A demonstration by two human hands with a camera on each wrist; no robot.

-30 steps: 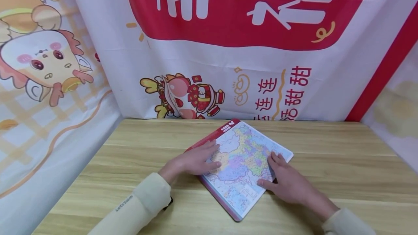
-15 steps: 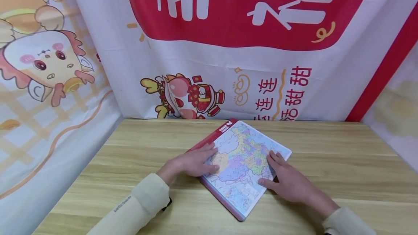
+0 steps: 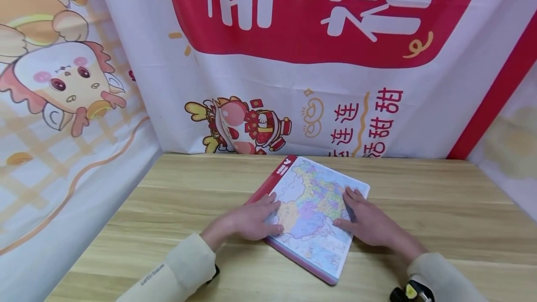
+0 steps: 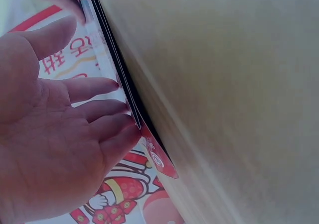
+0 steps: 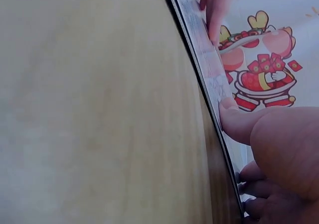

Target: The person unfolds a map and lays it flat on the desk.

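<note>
Left hand (image 3: 255, 220) and right hand (image 3: 373, 222), in the head view before me, rest with uncurled fingers on opposite sides of a thin, rectangular, red-edged board (image 3: 308, 195) printed with a pastel map, grasping nothing. Under that board is a pale wood-grain table (image 3: 189, 190); behind it, a white-and-red printed cloth (image 3: 302, 31). Left wrist view: fingertips touch the board. Right wrist view: the thumb meets it near an edge.

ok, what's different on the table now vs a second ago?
The map turned counterclockwise as seen by the head camera: its near corner swung right, its right corner moved away from the person. The left hand came slightly nearer the person, the right hand slightly farther. No new grip, nothing let go. Same: map on the table, both hands on it.
</note>
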